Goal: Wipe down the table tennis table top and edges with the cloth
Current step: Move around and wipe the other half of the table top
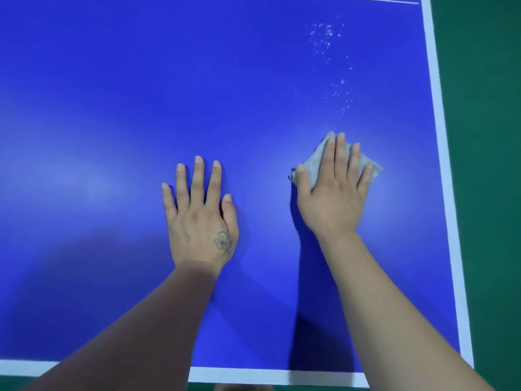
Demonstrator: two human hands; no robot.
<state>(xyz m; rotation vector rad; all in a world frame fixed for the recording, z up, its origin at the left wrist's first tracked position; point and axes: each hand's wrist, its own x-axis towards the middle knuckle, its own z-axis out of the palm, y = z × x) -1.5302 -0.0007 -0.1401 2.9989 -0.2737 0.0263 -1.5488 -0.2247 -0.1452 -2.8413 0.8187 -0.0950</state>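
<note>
On the table: near its right corner, both hands lie flat on the blue top.
Left hand: empty, fingers spread, palm down on the bare top, as if bracing.
Right hand: pressed flat on the cloth, pinning it to the top, not gripping it.
Cloth: a small grey folded square under the right fingers, near the white right edge stripe but apart from it.
Cloth's lie: turned like a diamond, one corner pointing away from the person toward the droplets; no clear long axis.
Done, I'd say: little can be told; the top around the hands looks plain and unmarked.
Left: the scatter of droplets just beyond the cloth is not yet wiped, and the near edge stripe and right edge show no sign of attention.
Progress: early to middling, by my guess.
</note>
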